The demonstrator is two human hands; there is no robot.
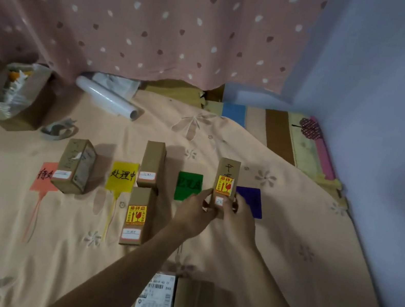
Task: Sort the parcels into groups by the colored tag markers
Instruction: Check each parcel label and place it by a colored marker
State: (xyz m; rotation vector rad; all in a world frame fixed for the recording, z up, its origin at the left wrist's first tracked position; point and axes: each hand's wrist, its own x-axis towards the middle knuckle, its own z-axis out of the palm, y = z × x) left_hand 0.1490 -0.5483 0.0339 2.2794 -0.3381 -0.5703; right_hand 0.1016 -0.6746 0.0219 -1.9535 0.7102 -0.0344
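Note:
Both my hands hold one small brown parcel (226, 178) with a yellow fragile sticker, between the green tag (188, 186) and the blue tag (249, 201). My left hand (195, 210) pinches its lower left edge and my right hand (237, 217) grips its lower right side. A second parcel (75, 166) sits partly on the pink tag (43, 176). Two more parcels (152, 164) (136, 216) lie in a line just right of the yellow tag (121, 175).
A larger box with a shipping label (155, 304) lies near me under my arms. A clear film roll (107, 97), a tape roll (59, 129) and an open carton with plastic (6, 91) sit at the back left. A wall (389, 132) bounds the right.

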